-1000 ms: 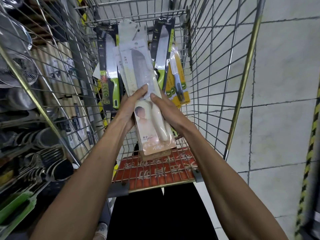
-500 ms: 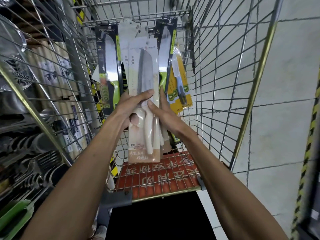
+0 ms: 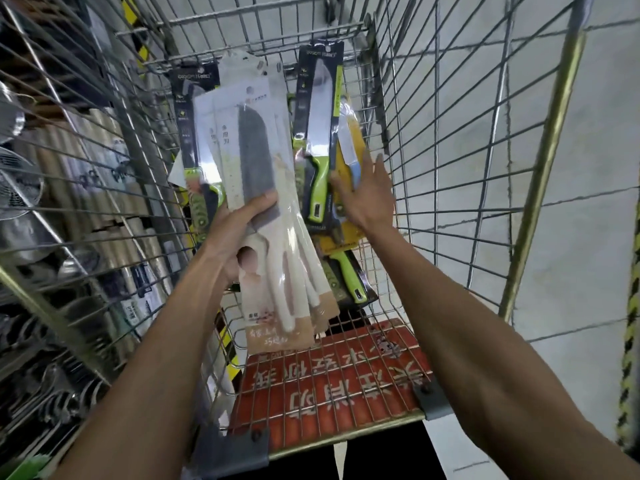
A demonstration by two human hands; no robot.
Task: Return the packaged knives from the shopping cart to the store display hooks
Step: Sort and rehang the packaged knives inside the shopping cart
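Pale tiled flooring [image 3: 571, 237] is seen to the right and store shelving [image 3: 52, 202] stacked with metal kitchenware to the left, with the wire shopping cart [image 3: 450, 133] filling the middle of the view and its red seat flap [image 3: 332, 386] folded down at the near end. Compared with 0.5 s ago, when both hands were closed together on 1 bundle, the bundle of pale knife packages [image 3: 273, 271] is now held by the left hand [image 3: 235, 230] alone, and it is tilted so that its top leans to the left and its cream handles point down towards the flap. The bundle is kept raised inside the cart, above the basket floor. The left hand is wrapped round the bundle's middle, the thumb being pressed across the front over the dark blade. The right hand [image 3: 367, 192] has been taken off the bundle and moved to the right, where it is spread flat with straight fingers over the yellow-carded knife [image 3: 349, 140]; nothing is gripped by it. Just left of that hand, a green-handled knife on a black card [image 3: 320, 133] is propped upright against the far end of the cart, a 2nd such pack [image 3: 194, 133] is partly hidden behind the bundle, and a 3rd green-handled pack [image 3: 349, 275] lies lower down on the basket floor.
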